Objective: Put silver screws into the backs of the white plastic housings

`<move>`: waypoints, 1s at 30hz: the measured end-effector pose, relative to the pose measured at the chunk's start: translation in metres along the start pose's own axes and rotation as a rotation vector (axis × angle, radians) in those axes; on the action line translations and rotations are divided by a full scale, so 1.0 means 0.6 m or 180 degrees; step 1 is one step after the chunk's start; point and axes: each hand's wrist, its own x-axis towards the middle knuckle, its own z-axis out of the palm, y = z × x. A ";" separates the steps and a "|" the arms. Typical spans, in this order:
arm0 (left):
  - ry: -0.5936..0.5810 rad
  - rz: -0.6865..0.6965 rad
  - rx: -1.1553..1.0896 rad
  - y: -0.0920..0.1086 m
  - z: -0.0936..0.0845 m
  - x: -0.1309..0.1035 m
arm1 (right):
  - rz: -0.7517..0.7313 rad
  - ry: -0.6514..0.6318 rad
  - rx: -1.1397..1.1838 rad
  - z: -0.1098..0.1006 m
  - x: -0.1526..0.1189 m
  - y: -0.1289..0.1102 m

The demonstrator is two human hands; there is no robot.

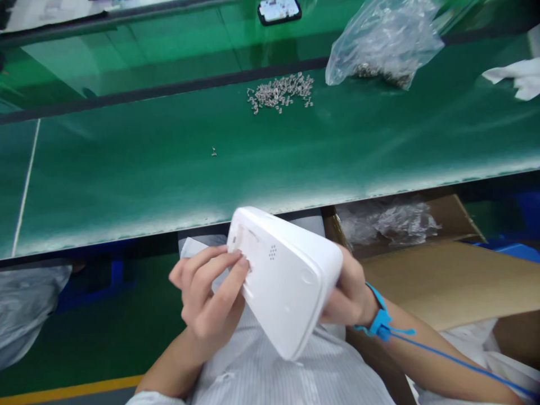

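A white plastic device housing (287, 281) is held tilted in front of my body, off the bench. My right hand (348, 292) is wrapped around its right end, with the fingers mostly hidden behind it; a blue wrist strap (379, 320) with a cord is on that wrist. My left hand (215, 289) has its fingertips bunched at a shallow recess near the housing's upper left end. Whatever those fingers pinch is hidden. The face toward me shows a cluster of small holes and round corner marks. On the bench lies a loose pile of small metal pieces (280, 91).
A clear plastic bag (383, 42) with more small metal pieces lies beyond the green bench (139, 169). One or two stray pieces (214, 152) lie nearer. An open cardboard box (442, 281) with plastic wrap stands at right, below the bench edge. White cloth (518, 77) lies far right.
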 end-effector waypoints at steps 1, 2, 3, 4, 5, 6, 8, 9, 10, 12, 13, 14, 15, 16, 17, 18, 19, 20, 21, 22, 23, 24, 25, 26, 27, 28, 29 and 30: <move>0.0122 0.0126 0.0245 -0.008 0.000 0.007 | -0.0187 0.0163 -0.0119 -0.009 0.011 0.006; 0.0190 0.0242 0.0478 -0.017 0.001 0.014 | -0.0320 0.0314 -0.0239 -0.019 0.023 0.014; 0.0216 0.0347 0.0692 -0.027 0.002 0.022 | -0.0337 0.0438 -0.0345 -0.029 0.034 0.024; 0.0206 0.0445 0.0874 -0.038 0.004 0.029 | -0.0194 0.0521 -0.0437 -0.039 0.046 0.037; 0.0172 0.0539 0.1021 -0.049 0.006 0.036 | 0.0015 0.0596 -0.0503 -0.048 0.057 0.052; 0.0114 0.0635 0.1128 -0.060 0.007 0.042 | 0.0226 0.0655 -0.0577 -0.057 0.068 0.071; -0.0024 0.0789 0.1264 -0.081 0.011 0.052 | 0.0540 0.0714 -0.0741 -0.073 0.094 0.117; -0.0097 0.0816 0.1305 -0.089 0.014 0.056 | 0.0634 0.0676 -0.0803 -0.079 0.111 0.143; -0.0174 0.0799 0.1333 -0.097 0.016 0.060 | 0.0679 0.0603 -0.0848 -0.084 0.130 0.170; -0.0314 0.0688 0.1376 -0.105 0.022 0.065 | 0.0730 0.0410 -0.0953 -0.090 0.177 0.227; -0.0354 0.0612 0.1410 -0.106 0.026 0.067 | 0.0763 0.0306 -0.1047 -0.090 0.203 0.255; -0.0377 0.0535 0.1454 -0.105 0.030 0.069 | 0.0798 0.0216 -0.1175 -0.089 0.229 0.281; -0.0362 0.0456 0.1505 -0.103 0.035 0.071 | 0.0830 0.0153 -0.1310 -0.087 0.254 0.306; -0.0318 0.0380 0.1560 -0.100 0.041 0.072 | 0.0857 0.0118 -0.1429 -0.083 0.278 0.329; -0.0255 0.0285 0.1609 -0.095 0.049 0.072 | 0.0873 0.0107 -0.1521 -0.079 0.299 0.349; -0.0187 0.0180 0.1642 -0.090 0.057 0.073 | 0.0876 0.0111 -0.1589 -0.075 0.316 0.367; -0.0154 0.0073 0.1646 -0.085 0.066 0.072 | 0.0864 0.0123 -0.1636 -0.071 0.330 0.381; -0.0153 -0.0017 0.1614 -0.080 0.076 0.072 | 0.0838 0.0130 -0.1662 -0.067 0.341 0.392; -0.0168 -0.0072 0.1541 -0.075 0.086 0.071 | 0.0798 0.0118 -0.1667 -0.064 0.348 0.400; -0.0189 -0.0085 0.1432 -0.070 0.095 0.070 | 0.0744 0.0095 -0.1666 -0.061 0.353 0.406; -0.0222 -0.0068 0.1293 -0.066 0.104 0.069 | 0.0678 0.0065 -0.1668 -0.059 0.355 0.410; -0.0240 -0.0032 0.1146 -0.062 0.112 0.067 | 0.0608 0.0037 -0.1669 -0.057 0.356 0.411; -0.0261 0.0000 0.1010 -0.059 0.118 0.066 | 0.0544 0.0006 -0.1671 -0.056 0.356 0.412; -0.0275 0.0027 0.0899 -0.058 0.123 0.064 | 0.0494 -0.0020 -0.1675 -0.056 0.354 0.412; -0.0302 0.0051 0.0809 -0.057 0.127 0.063 | 0.0461 -0.0038 -0.1686 -0.056 0.352 0.411; -0.0331 0.0082 0.0730 -0.057 0.130 0.061 | 0.0449 -0.0023 -0.1707 -0.056 0.350 0.409; -0.0351 0.0121 0.0654 -0.059 0.132 0.060 | 0.0451 0.0019 -0.1732 -0.056 0.348 0.406; -0.0368 0.0164 0.0578 -0.061 0.133 0.058 | 0.0461 0.0079 -0.1754 -0.056 0.345 0.401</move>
